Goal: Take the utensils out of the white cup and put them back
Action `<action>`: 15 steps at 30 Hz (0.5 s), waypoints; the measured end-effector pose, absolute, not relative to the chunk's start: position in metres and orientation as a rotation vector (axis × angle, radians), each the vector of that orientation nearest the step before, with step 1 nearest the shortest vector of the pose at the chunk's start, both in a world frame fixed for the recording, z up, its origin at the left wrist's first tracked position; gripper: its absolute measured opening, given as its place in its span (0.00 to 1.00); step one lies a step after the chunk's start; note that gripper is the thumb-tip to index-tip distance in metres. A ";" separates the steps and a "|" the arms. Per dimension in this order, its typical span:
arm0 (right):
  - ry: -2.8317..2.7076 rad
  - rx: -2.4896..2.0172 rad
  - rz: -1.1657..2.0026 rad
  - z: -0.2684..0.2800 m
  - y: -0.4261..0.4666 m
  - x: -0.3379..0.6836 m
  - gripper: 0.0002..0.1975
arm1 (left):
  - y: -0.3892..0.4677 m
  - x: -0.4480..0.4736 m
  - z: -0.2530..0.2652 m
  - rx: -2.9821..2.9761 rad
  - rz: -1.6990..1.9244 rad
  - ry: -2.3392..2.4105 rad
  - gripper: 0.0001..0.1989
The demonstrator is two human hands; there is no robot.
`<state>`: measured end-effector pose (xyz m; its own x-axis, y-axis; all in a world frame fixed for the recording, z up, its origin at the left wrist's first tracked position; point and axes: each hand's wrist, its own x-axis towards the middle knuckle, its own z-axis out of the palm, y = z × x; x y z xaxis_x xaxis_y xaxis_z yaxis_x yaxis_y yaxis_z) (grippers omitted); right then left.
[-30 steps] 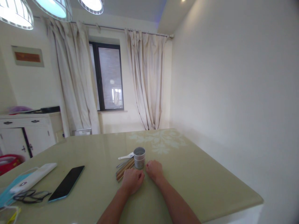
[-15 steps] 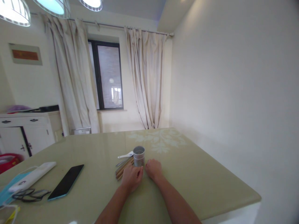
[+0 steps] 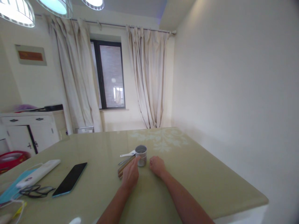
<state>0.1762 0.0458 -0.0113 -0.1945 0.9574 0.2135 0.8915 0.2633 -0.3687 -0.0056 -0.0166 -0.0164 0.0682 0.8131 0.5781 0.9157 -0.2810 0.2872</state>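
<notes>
A grey metal cup, holed like a utensil holder, stands upright on the table. My left hand is just in front and to the left of it, a finger stretched toward its side; I cannot tell whether it touches. That hand looks open and covers part of a bundle of wooden chopsticks lying on the table. Beside the bundle lie a white spoon and a thin metal utensil. To the right of the cup, apart from it, my right hand rests closed in a fist, with nothing visible in it.
On the left of the greenish table lie a black phone, a white power strip-like device, dark glasses and a blue mask. A wall runs along the right side.
My left hand has gone from a loose fist to stretching a finger toward the cup. My right hand stays closed, slightly farther from the cup. The view has shifted a little left.
</notes>
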 end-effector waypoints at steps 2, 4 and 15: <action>-2.135 -1.665 0.340 -0.007 0.053 0.182 0.14 | -0.017 -0.005 -0.017 -2.159 -1.123 -1.732 0.28; -2.096 -1.627 0.434 -0.005 0.059 0.188 0.15 | -0.016 -0.005 -0.017 -2.092 -1.373 -1.657 0.26; -1.638 -1.212 0.874 -0.016 0.064 0.199 0.23 | 0.012 -0.003 0.012 -1.786 -1.825 -1.724 0.24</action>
<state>0.1993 0.0636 -0.0156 -0.1234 0.9617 0.2448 0.3320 0.2725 -0.9031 -0.0026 0.0120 0.0118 -0.3270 0.6123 0.7198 0.6839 -0.3722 0.6274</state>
